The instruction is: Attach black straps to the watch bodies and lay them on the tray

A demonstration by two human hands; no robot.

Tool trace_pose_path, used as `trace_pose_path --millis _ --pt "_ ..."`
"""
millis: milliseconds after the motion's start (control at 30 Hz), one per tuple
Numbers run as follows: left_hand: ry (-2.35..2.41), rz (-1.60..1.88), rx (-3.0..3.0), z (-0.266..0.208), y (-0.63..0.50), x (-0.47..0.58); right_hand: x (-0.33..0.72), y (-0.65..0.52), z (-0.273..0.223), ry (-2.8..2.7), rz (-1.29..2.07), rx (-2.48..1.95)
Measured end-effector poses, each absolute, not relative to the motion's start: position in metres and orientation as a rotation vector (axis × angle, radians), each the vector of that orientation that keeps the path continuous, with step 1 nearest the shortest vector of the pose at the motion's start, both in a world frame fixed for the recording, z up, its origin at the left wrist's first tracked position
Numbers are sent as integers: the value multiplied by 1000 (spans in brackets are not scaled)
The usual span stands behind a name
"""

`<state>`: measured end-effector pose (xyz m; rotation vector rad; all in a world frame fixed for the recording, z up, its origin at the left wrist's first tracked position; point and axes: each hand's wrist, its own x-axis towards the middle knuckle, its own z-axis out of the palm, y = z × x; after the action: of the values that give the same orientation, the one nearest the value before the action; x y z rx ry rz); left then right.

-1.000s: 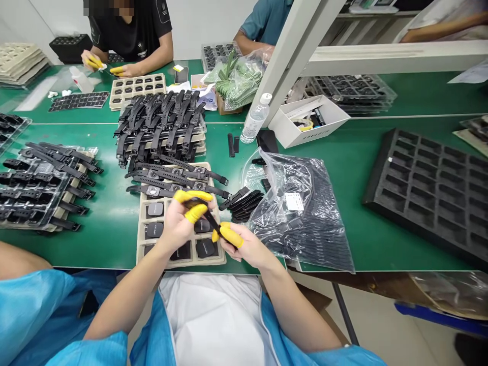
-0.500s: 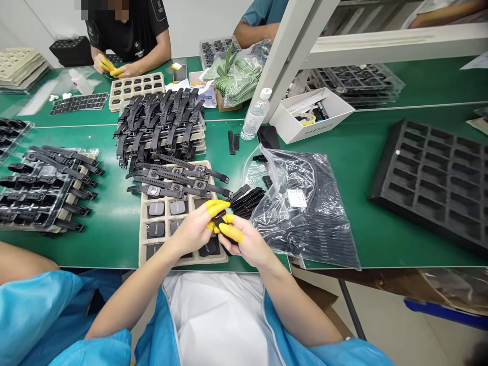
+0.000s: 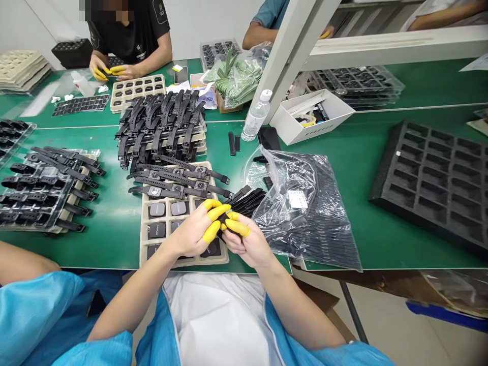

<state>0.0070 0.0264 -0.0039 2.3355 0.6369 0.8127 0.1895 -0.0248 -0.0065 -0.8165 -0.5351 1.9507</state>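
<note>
While a plastic bag (image 3: 305, 218) of black straps lies to the right, the beige tray (image 3: 143, 239) looks part-done: strapped watches (image 3: 178, 173) span its far end. Left hand (image 3: 194, 231) and right hand (image 3: 247, 241) meet by its right edge, near strapless square pieces (image 3: 156, 230) apparently remaining, fingertips pinched on a mostly hidden dark piece (image 3: 222, 219).

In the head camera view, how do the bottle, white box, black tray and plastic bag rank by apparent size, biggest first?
1. Black tray, though the picture's right edge cuts it off
2. Plastic bag
3. White box
4. Bottle
</note>
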Motion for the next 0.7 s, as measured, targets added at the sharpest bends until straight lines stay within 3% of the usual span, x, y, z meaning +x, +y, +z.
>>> trace_pose_path --millis 200,400,567,700 --pt "734 666 2614 -6 27 7 197 -23 -4 -624 2004 -936" --pt "589 730 2416 2 28 7 196 -28 -9 -734 1945 -929" --pt "668 702 2429 12 24 2 202 -28 -14 -1178 1459 -1041" --pt "989 468 2508 39 34 -19 222 -22 -6 -1704 1078 -1187"
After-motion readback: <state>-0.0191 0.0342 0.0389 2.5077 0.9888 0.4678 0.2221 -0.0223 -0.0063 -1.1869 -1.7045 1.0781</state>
